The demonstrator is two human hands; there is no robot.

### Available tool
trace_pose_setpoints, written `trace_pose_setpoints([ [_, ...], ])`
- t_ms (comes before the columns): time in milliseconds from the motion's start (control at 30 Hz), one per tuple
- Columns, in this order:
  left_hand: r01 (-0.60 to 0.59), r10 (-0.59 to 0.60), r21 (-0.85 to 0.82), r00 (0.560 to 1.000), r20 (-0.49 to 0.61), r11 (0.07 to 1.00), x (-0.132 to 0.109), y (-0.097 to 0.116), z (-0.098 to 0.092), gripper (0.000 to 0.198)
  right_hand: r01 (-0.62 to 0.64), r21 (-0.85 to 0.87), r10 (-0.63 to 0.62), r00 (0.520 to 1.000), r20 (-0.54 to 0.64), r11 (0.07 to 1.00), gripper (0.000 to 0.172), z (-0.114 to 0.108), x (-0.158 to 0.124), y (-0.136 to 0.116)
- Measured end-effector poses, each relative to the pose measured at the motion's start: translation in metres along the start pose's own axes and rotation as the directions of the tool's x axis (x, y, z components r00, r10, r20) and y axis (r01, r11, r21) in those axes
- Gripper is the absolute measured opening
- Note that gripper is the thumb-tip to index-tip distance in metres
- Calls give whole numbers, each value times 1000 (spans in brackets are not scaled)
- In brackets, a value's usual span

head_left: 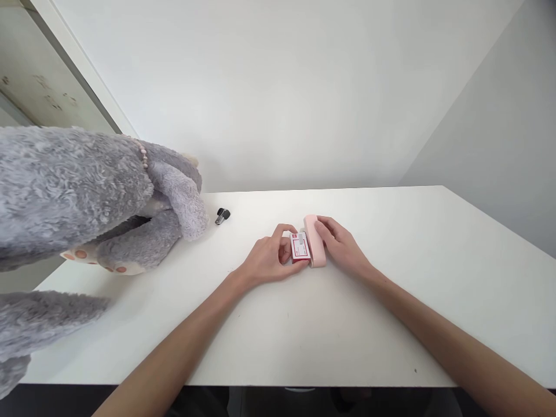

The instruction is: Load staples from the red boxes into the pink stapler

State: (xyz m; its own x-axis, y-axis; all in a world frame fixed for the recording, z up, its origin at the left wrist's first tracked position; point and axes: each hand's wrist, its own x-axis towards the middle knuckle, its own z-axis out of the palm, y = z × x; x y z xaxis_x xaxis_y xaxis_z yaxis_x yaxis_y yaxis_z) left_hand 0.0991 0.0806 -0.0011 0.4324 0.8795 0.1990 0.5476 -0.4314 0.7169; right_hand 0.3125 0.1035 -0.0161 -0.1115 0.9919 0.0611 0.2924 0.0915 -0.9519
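Note:
A small white box with red edges and print [300, 247] lies near the middle of the white table [369, 324]. My left hand [271, 258] grips it, with the thumb at its near end and the index finger at its far end. Right beside the box is a long, rounded pale pink case [315, 242]. My right hand [341, 243] is closed on the case from the right, fingers over its far end and right side. The two things are side by side, close together. What the case holds is hidden.
A large grey plush toy [69, 185] with a pink bead string takes up the left side of the table. Close to it, toward the back, lies a small black and silver object [223, 215]. A white wall [304, 98] rises behind the table.

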Motion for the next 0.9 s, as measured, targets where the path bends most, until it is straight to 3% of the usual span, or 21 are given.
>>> trace_pose_setpoints([
  [567, 8, -8, 26, 1000, 3, 1000, -1, -2, -1, 50, -2, 3, 2, 1000, 4, 1000, 47, 0, 1, 1],
  [633, 12, -7, 59, 997, -77, 998, 1, -5, -1, 43, -7, 7, 7, 1000, 2, 1000, 47, 0, 0, 0],
  [700, 35, -5, 121, 972, -237, 992, 4, -10, -2, 31, -11, 12, 11, 1000, 3, 1000, 46, 0, 0, 0],
  [800, 101, 79, 317, 858, -508, 943, 11, -25, -9, 23, -15, 15, 14, 1000, 10, 1000, 46, 0, -1, -1],
  [900, 261, 103, 471, 781, -616, 842, 15, -45, -18, 40, -19, 14, 19, 1000, 10, 1000, 46, -1, -2, -2],
])
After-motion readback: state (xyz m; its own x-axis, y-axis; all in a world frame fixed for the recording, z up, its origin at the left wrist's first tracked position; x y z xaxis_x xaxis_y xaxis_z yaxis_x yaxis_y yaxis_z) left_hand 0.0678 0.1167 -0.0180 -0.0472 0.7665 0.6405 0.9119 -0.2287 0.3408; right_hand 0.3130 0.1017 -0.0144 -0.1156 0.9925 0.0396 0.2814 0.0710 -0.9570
